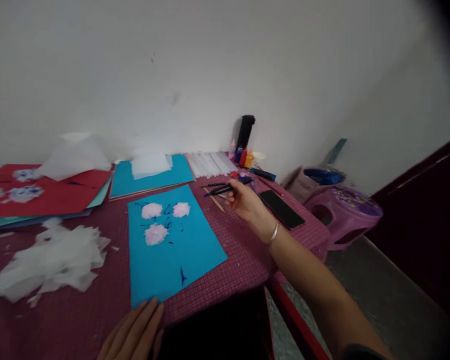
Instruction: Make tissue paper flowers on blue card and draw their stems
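In my right hand point(243, 202) is a dark marker pen point(221, 189), pinched between the fingers over the right part of the table. My left hand point(135, 332) lies flat with its fingers stretched, touching the near edge of a blue paper sheet point(195, 235). Three pale pink tissue flowers point(156, 234) sit on that sheet, with dark blue drawn marks around them and one mark lower down. Beneath the right hand, a thin wooden stick point(214, 201) rests on the tablecloth. A black phone point(282, 209) lies just right of this hand.
Crumpled white tissue point(56, 257) is heaped at left, below red paper point(60, 200) bearing flowers. Another blue sheet point(153, 177) lies near the wall, beside white strips point(211, 164). Small paint bottles point(243, 156) stand at the back corner. A pink stool point(341, 217) is beyond the table's right edge.
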The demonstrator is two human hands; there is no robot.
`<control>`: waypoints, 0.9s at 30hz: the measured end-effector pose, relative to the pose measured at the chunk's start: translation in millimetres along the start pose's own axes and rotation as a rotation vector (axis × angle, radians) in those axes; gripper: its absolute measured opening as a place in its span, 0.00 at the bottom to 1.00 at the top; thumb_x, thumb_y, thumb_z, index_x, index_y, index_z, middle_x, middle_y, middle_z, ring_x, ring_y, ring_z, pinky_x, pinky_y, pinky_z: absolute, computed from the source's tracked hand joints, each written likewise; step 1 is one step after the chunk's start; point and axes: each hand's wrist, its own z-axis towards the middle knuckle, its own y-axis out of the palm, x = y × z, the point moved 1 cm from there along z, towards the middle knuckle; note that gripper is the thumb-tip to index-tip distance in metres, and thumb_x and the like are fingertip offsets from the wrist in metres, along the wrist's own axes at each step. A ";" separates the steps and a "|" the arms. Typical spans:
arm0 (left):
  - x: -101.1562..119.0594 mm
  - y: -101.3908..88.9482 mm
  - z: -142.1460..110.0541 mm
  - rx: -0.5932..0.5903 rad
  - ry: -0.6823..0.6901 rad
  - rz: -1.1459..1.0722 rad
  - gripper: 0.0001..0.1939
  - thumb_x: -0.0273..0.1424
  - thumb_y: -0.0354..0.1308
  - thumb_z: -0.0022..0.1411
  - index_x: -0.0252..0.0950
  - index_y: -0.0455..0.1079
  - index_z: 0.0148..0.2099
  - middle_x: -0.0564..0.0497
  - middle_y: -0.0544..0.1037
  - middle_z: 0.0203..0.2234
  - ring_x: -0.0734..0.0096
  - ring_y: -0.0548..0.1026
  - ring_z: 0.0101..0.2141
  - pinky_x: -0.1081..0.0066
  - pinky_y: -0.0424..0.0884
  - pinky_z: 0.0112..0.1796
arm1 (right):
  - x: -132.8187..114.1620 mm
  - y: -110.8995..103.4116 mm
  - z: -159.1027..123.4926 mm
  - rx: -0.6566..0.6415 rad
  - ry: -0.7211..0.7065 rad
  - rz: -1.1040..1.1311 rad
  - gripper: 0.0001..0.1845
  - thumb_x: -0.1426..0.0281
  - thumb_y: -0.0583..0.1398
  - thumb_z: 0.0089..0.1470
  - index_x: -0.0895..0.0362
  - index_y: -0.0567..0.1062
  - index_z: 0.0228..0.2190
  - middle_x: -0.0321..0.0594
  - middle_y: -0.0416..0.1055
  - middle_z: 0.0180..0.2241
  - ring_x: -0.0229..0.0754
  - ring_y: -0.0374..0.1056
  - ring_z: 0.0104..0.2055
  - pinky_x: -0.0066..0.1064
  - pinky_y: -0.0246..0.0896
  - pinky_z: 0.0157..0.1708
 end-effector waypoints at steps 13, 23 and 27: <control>14.0 -17.9 29.2 -0.005 -0.102 -0.150 0.11 0.24 0.55 0.63 0.31 0.75 0.46 0.44 0.81 0.41 0.62 0.75 0.41 0.65 0.64 0.46 | 78.3 48.7 -21.0 -0.158 -0.038 -0.218 0.07 0.69 0.60 0.43 0.55 0.66 0.25 0.25 0.58 0.14 0.31 0.53 0.13 0.23 0.47 0.11; 17.7 -19.9 34.2 0.029 -0.145 -0.184 0.11 0.25 0.55 0.63 0.31 0.76 0.45 0.43 0.81 0.40 0.63 0.76 0.40 0.66 0.63 0.46 | 80.3 51.9 -20.4 -0.155 -0.077 -0.303 0.07 0.67 0.59 0.46 0.56 0.65 0.24 0.26 0.58 0.13 0.30 0.52 0.14 0.23 0.44 0.13; 18.5 -19.6 34.7 0.029 -0.167 -0.196 0.11 0.26 0.54 0.64 0.31 0.76 0.45 0.44 0.81 0.39 0.63 0.76 0.40 0.67 0.63 0.46 | 82.8 51.6 -19.5 -0.176 -0.070 -0.322 0.07 0.68 0.59 0.46 0.55 0.65 0.25 0.25 0.57 0.13 0.31 0.52 0.14 0.23 0.45 0.13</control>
